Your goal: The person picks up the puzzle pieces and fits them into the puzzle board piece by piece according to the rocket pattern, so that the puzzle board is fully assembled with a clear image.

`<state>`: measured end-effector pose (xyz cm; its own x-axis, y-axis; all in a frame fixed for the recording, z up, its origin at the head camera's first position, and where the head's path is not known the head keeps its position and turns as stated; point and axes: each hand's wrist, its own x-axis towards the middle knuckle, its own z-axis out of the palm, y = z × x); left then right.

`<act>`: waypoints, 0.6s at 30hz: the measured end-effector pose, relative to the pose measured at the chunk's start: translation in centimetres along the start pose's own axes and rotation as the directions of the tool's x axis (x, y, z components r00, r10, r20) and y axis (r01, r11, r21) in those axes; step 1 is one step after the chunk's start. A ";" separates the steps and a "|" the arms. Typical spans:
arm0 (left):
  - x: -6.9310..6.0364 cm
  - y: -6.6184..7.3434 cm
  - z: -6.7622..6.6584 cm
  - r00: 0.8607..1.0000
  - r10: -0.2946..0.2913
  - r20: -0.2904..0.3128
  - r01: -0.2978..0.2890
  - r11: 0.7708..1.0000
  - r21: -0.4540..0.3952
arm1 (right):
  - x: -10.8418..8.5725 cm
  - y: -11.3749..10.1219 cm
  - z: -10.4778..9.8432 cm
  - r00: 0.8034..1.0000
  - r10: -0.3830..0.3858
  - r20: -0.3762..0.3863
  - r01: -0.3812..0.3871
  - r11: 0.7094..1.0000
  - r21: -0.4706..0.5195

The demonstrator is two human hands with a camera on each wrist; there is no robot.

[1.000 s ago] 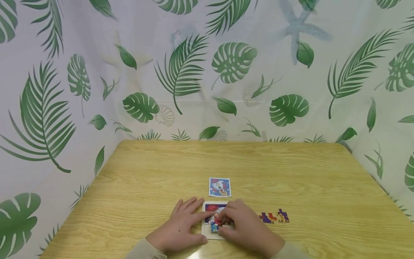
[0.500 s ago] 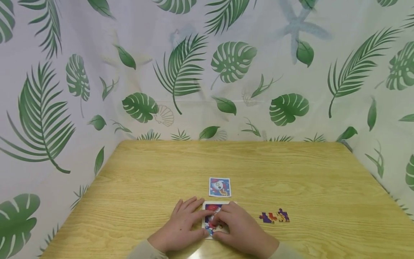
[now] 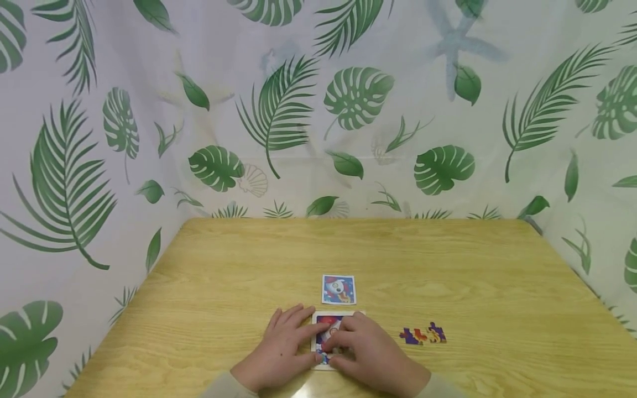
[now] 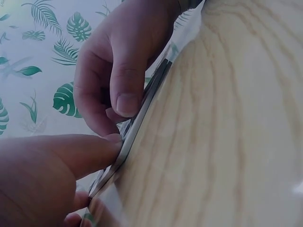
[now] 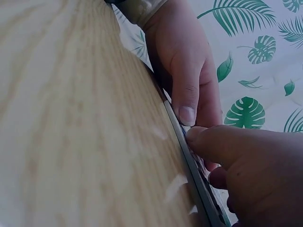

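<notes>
A small white-framed jigsaw puzzle (image 3: 338, 313) lies flat on the table, with a red, white and blue picture partly filled in. My left hand (image 3: 283, 348) rests at its left edge, fingers extended, forefinger reaching over the picture and thumb at the lower corner. My right hand (image 3: 370, 354) covers the right half; its curled fingers and thumb hold a puzzle piece down in the lower part, mostly hidden beneath them. In the left wrist view, the right thumb and fingertips sit close together at the thin board (image 4: 137, 132).
Behind the puzzle lies a square picture card (image 3: 339, 289) showing a white rocket on blue. Several loose puzzle pieces (image 3: 437, 332), purple, red and yellow, lie to the right on the wooden table (image 3: 239, 260). A leaf-patterned curtain (image 3: 298, 138) hangs around the back and sides.
The right hand has shifted slightly left and lower, and the blue piece it was fitting at the lower left now lies down within the frame. The left thumb has moved onto the lower corner.
</notes>
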<state>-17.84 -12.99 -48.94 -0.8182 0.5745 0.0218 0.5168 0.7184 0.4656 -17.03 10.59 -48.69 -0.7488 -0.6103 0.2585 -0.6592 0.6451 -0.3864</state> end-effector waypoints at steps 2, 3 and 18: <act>0.1 0.1 0.1 1.000 0.000 -0.002 0.000 1.000 -0.002 | -0.1 0.2 -0.2 1.000 0.004 -0.004 -0.004 1.000 0.009; 0.1 0.1 0.2 1.000 0.001 -0.004 -0.001 1.000 -0.003 | -0.1 0.4 -0.3 1.000 0.011 -0.008 -0.011 1.000 0.017; 0.2 0.0 0.0 1.000 -0.020 0.022 0.021 0.999 -0.025 | -4.6 6.2 -6.8 0.949 0.303 -0.083 -0.298 0.952 0.070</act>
<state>-18.00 -12.94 -48.92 -0.8229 0.5682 -0.0066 0.4934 0.7202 0.4878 -18.12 20.50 -46.26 -0.9164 -0.3456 0.2018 -0.3997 0.7638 -0.5068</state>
